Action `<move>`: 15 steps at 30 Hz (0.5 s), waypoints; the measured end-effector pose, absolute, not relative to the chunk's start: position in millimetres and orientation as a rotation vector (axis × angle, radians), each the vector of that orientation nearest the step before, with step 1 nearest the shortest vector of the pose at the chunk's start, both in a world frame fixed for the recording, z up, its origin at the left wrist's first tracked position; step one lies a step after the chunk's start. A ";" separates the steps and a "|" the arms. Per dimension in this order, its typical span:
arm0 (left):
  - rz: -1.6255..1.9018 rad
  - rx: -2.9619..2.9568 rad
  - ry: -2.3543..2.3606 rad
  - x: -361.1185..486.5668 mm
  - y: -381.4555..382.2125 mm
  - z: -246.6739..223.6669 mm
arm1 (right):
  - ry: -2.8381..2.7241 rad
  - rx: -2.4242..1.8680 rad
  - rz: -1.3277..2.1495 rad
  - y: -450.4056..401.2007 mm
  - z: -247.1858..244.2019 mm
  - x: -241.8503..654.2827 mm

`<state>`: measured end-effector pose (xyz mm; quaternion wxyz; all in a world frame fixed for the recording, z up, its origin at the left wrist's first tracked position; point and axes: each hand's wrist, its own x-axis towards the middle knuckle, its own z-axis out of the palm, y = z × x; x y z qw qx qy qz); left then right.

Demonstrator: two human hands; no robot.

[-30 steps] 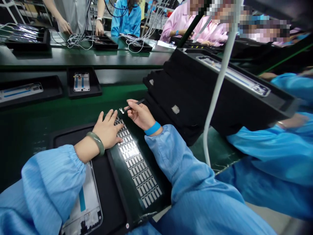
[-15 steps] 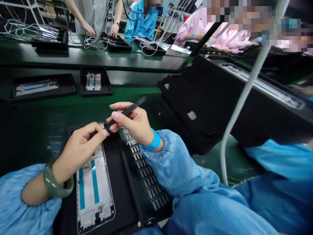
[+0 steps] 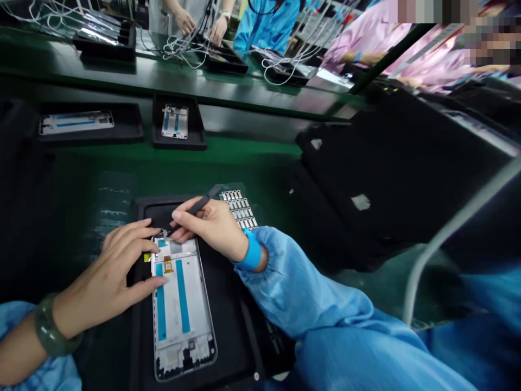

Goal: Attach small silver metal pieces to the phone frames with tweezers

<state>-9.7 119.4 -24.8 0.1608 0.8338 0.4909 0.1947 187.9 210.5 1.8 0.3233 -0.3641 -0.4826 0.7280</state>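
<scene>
Silver-rimmed phone frame [image 3: 183, 315] lies lengthwise on a black tray [image 3: 232, 336] directly in front of the person; its pale face carries two long blue strips, with a small orange tab [image 3: 167, 264] near the top. Right hand [image 3: 209, 231], wearing a blue wristband [image 3: 253, 251], has a firm, pinched grip on black tweezers [image 3: 199, 205]; their tips reach the frame's top edge, though the exact contact is too small to tell. Left hand [image 3: 118, 266], wearing a green jade bangle [image 3: 51, 326], has an open grip with the fingers spread; it holds nothing, and its fingertips rest at the frame's left edge. Just beyond the tray lies a sheet of small silver parts [image 3: 239, 209] in tidy rows; a blue sleeve [image 3: 309, 282] covers the right forearm. Farther along the green bench [image 3: 260, 147] sit two black trays [image 3: 89, 133] [image 3: 178, 142], each holding another frame; past them, a co-worker's hands [image 3: 185, 21] work among white cables [image 3: 179, 51].
</scene>
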 end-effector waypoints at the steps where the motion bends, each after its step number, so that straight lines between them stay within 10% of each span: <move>1: 0.566 2.375 1.400 -8.7 118.6 -24.8 | -1.267 -0.981 1.917 209.2 -0.1 186.9; 15: 0.909 2.067 1.619 9.7 128.9 -16.1 | -1.197 -0.891 1.867 209.3 0.2 191.5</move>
